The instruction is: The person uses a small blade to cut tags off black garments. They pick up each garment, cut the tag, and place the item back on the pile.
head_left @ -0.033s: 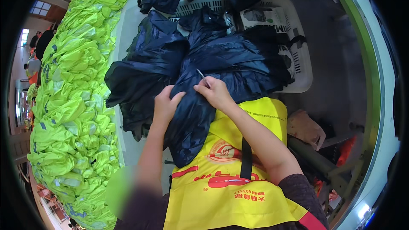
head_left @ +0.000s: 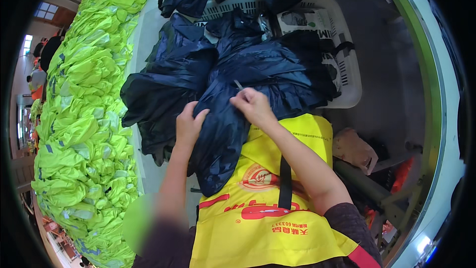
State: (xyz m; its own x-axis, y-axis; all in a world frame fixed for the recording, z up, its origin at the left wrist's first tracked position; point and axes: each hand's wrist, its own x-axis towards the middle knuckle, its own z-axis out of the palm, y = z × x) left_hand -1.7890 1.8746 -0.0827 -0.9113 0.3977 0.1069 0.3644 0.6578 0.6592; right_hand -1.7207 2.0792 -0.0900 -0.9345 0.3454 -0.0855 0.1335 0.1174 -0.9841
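A dark navy garment (head_left: 220,134) of thin, shiny fabric hangs in folds from the basket down onto my lap. My left hand (head_left: 188,125) is closed on its left part, fabric gathered under the fingers and thumb. To the right of it, my right hand (head_left: 252,105) holds small thread snips (head_left: 238,85) just above the cloth. Only their narrow metal blades show past the fingers; the rest is hidden in the hand. More navy garments (head_left: 171,89) are bunched behind and to the left.
Behind the garments stands a white slotted plastic basket (head_left: 353,77). A long heap of neon-yellow garments (head_left: 82,134) runs down the left. A yellow apron (head_left: 248,235) covers my lap. Metal framework (head_left: 367,183) and a crumpled light-brown bag (head_left: 353,150) are at the lower right.
My right hand has shifted slightly to the right with the snips, and its distance from my left hand has grown a little. The garment has barely moved.
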